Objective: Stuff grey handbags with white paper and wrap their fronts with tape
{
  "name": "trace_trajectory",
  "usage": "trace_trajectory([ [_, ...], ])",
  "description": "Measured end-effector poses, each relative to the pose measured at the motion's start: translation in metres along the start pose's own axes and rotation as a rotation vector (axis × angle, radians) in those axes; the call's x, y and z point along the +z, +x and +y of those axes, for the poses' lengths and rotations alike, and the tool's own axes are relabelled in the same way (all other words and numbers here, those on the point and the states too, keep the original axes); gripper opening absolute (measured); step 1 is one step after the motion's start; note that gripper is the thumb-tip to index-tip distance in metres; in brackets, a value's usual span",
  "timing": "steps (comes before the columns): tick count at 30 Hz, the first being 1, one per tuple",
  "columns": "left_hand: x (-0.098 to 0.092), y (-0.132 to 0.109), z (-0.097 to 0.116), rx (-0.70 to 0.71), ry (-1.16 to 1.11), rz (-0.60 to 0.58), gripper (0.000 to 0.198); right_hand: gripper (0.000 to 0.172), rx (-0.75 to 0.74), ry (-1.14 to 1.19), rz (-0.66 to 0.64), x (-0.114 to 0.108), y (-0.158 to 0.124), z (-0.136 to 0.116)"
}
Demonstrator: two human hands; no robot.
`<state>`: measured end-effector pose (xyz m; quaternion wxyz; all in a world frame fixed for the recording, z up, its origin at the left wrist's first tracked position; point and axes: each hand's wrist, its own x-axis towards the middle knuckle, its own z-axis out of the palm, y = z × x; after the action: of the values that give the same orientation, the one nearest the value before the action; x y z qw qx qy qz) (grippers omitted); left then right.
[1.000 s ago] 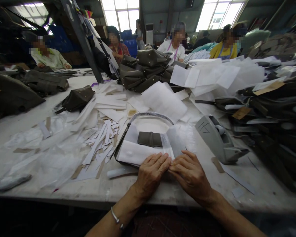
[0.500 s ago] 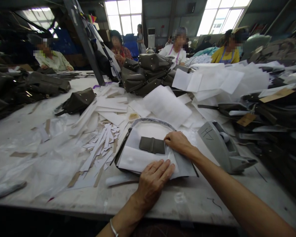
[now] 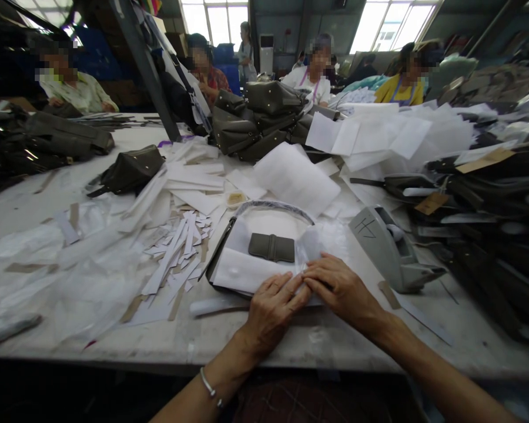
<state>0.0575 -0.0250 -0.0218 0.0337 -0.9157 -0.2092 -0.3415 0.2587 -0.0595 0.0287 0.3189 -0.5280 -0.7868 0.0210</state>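
A flat olive handbag [image 3: 224, 249] lies on the white table [image 3: 48, 211] in front of me, mostly covered in white wrapping paper [image 3: 242, 271], with its grey clasp tab [image 3: 271, 247] showing and its wrapped handle [image 3: 273, 205] arching behind. My left hand [image 3: 271, 311] rests flat on the near edge of the paper, fingers stretched out. My right hand [image 3: 337, 288] lies beside it, fingertips pressed on the paper's right fold, touching the left hand's fingers.
A grey tape dispenser [image 3: 390, 249] stands right of the bag. Paper strips [image 3: 176, 252] and plastic film [image 3: 70, 276] litter the left. Olive bags [image 3: 260, 120] are piled at the back, dark bags and paper sheets [image 3: 480, 200] on the right. Several people sit across the table.
My right hand reached up to the clasp tab half a second ago, then came back down to the paper's near right fold beside my left hand. The left hand stayed put.
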Motion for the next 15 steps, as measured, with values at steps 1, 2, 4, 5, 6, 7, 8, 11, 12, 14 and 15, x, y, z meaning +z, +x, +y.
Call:
trace_trajectory([
  [1,0.000,-0.001,0.000,0.004,0.002,-0.010,0.033,0.015,-0.004,0.011,0.035,0.000,-0.011,-0.005],
  [2,0.001,-0.002,-0.001,0.010,0.003,-0.021,0.032,0.016,-0.011,0.017,0.076,0.000,-0.022,-0.008],
  [4,0.001,-0.003,-0.002,0.019,0.000,-0.029,0.032,0.020,-0.038,0.024,0.152,-0.002,-0.040,-0.014],
  [5,0.001,-0.003,-0.002,0.023,-0.003,-0.029,0.032,0.022,-0.051,0.023,0.175,-0.005,-0.048,-0.016],
  [6,0.002,-0.003,-0.002,0.028,-0.006,-0.028,0.032,0.024,-0.064,0.019,0.183,-0.009,-0.058,-0.018],
  [7,0.002,-0.003,-0.003,0.030,-0.010,-0.027,0.032,0.025,-0.080,0.008,0.171,-0.013,-0.068,-0.020],
  [8,0.002,-0.003,-0.003,0.030,-0.013,-0.031,0.031,0.028,-0.100,-0.016,0.126,-0.016,-0.079,-0.022],
  [11,0.001,-0.002,-0.003,0.021,-0.027,-0.054,0.031,0.045,-0.161,-0.160,-0.096,-0.019,-0.112,-0.027],
  [12,0.001,-0.002,-0.003,0.015,-0.035,-0.062,0.032,0.051,-0.165,-0.212,-0.149,-0.016,-0.121,-0.028],
  [14,0.000,-0.002,-0.003,-0.001,-0.049,-0.076,0.032,0.060,-0.150,-0.276,-0.186,-0.007,-0.133,-0.030],
  [15,-0.001,-0.001,-0.003,-0.006,-0.057,-0.077,0.032,0.061,-0.145,-0.275,-0.177,-0.001,-0.135,-0.030],
])
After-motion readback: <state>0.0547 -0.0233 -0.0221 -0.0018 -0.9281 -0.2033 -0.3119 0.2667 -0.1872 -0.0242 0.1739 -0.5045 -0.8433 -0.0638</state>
